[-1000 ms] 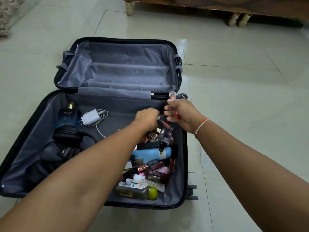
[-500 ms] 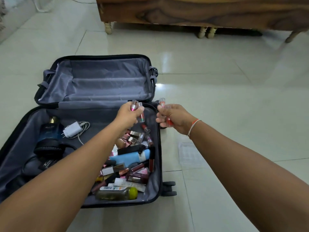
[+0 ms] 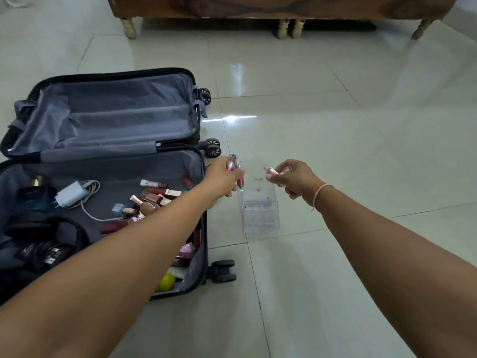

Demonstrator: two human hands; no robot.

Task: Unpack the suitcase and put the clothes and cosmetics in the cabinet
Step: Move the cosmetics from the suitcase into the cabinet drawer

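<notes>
Fingers of the left hand are curling tight round a few small pink tubes, whose clear caps are sticking up above the knuckles, just past the right rim of the suitcase. Fingers of the right hand are pinching another pale pink tube, a little further from the suitcase, with its cap pointing back toward the left hand. Both hands are hovering above the tiled floor, apart from each other, and a clear plastic organiser is lying on the floor beneath the gap between them, just beside the suitcase's right side.

The suitcase is lying open, its far half showing only grey lining. Its near half is holding a scatter of cosmetics toward its right side, partly hidden by the left forearm, while a white charger with its cable is resting nearer the middle and dark headphones are lying at its left. A yellow-capped bottle is showing at the suitcase's near right corner. Wooden furniture on pale legs is standing well beyond the suitcase.
</notes>
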